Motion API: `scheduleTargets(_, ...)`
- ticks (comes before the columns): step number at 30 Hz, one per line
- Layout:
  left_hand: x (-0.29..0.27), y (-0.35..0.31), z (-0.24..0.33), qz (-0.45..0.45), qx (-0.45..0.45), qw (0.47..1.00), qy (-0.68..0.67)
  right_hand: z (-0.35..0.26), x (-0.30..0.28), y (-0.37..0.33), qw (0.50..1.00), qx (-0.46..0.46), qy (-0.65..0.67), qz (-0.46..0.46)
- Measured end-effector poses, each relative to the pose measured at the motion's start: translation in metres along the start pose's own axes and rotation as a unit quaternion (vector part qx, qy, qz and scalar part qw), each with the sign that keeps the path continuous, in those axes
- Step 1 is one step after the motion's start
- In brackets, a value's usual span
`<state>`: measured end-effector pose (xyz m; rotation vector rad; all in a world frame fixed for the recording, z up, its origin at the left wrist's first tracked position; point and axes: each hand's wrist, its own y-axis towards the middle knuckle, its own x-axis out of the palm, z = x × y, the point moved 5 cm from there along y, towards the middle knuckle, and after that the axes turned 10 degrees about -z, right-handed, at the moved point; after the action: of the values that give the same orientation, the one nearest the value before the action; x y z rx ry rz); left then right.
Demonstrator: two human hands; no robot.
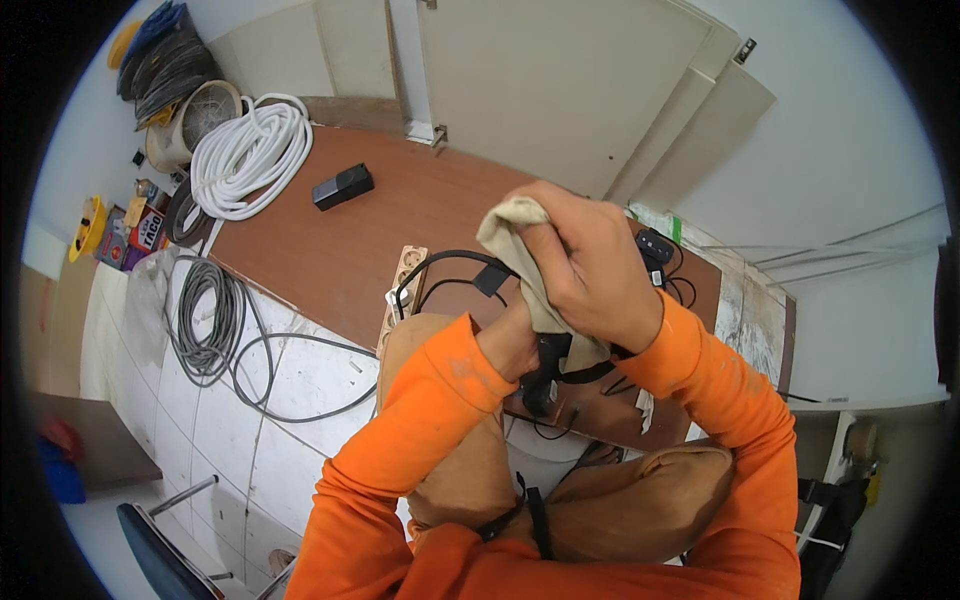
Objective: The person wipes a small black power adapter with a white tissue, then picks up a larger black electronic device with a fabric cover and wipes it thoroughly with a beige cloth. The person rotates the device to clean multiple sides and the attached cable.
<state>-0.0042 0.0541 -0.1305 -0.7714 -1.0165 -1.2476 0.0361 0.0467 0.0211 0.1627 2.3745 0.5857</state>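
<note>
1. The brown table (330, 240) runs across the middle of the room, set against pale wall panels, with white floor tiles (290, 400) along its near edge. I am seated at it in orange sleeves and tan trousers, knees up toward the table's edge.
2. A white hose coil (248, 152) lies at the table's far left corner, just beside a round fan (205, 118) and a stack of dark discs.
3. A grey cable coil (205, 320) rests on the tiles left of my knee, its loose end trailing toward me.
4. My right hand (585, 265) is raised over the table, fingers closed around a beige cloth (515, 240) that is pressed down over the top of a black tool.
5. My left hand (510, 340) sits just below it, wrapped around the black tool (545, 375); the cloth and my right hand hide most of it, so I cannot tell its kind.
6. A black cord (440, 262) loops from the tool toward a beige power strip (402, 285) lying on the table just left of my hands.
7. A black box (343, 186) sits alone on the table, well apart from my hands, near the hose coil.
8. A small black device (654, 247) with thin leads shows just past my right wrist.
</note>
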Motion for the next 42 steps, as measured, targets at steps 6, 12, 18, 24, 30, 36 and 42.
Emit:
scheduleTargets(6, 0.033, -0.007, 0.006, 0.015, -0.017, 0.996, 0.082, 0.007, -0.015, 0.007, 0.987, 0.066, -0.131, -0.070)
scheduleTargets(12, 0.024, -0.001, 0.006, -0.012, -0.008, 0.992, 0.125, 0.011, -0.038, 0.015, 0.964, 0.064, -0.256, 0.031)
scheduleTargets(18, 0.055, -0.008, 0.029, -0.047, 0.073, 0.993, 0.079, -0.010, -0.069, -0.002, 0.985, 0.072, 0.157, 0.013)
scheduleTargets(24, 0.063, -0.021, 0.016, -0.046, 0.059, 0.985, 0.158, -0.008, -0.009, -0.006, 0.995, -0.016, -0.099, 0.020)
scheduleTargets(30, 0.036, -0.009, 0.017, -0.015, -0.104, 0.936, 0.335, 0.017, -0.007, 0.002, 0.972, 0.088, -0.209, -0.062)
scheduleTargets(36, 0.043, -0.010, 0.022, -0.086, -0.001, 0.964, 0.251, 0.029, -0.034, 0.010, 0.987, 0.090, -0.133, 0.033)
scheduleTargets(42, 0.045, -0.025, 0.032, 0.009, 0.028, 0.970, 0.239, -0.006, -0.037, 0.004, 0.997, 0.032, 0.074, -0.021)
